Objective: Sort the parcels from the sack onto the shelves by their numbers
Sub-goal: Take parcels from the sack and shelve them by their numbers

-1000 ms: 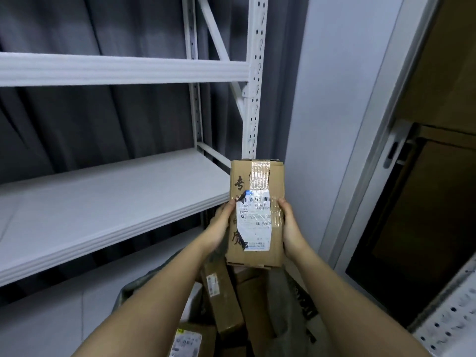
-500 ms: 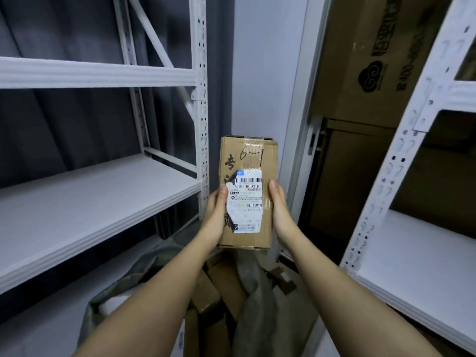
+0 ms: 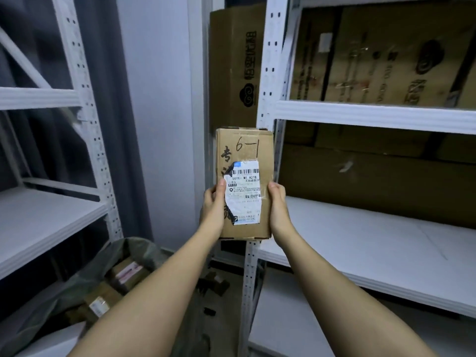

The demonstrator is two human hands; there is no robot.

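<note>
Head camera view, looking forward and down along two bare forearms. At far left stands a white metal shelving unit [image 3: 46, 222] against a dark curtain, its boards showing nothing on them in the part that is visible. Below it, at near left on the floor, a dark green sack [image 3: 77, 287] lies open with several brown parcels [image 3: 123, 274] showing inside.

In the middle, both hands hold one cardboard parcel [image 3: 244, 181] upright in the air, in front of a white shelf post. The left hand [image 3: 213, 204] grips its left edge, thumb laid on the front face beside a partly torn white shipping label [image 3: 243, 194]. The right hand [image 3: 278, 202] grips the right edge, fingers curled behind where they cannot be seen. Above the label, "6-1" is handwritten in dark marker.

To the right stands a second white shelving unit [image 3: 373, 117]. Its upper level carries large printed cartons [image 3: 386, 52]; the middle board [image 3: 373, 243], level with the parcel, shows bare white in front, with more brown cartons at the far back.

The step in hand appears to be reading the parcel's number and carrying it to its place. No shelf numbers are visible, so which board matches 6-1 cannot be told. The next move likely calls for finding that spot and setting the parcel flat on the board with both hands.
</note>
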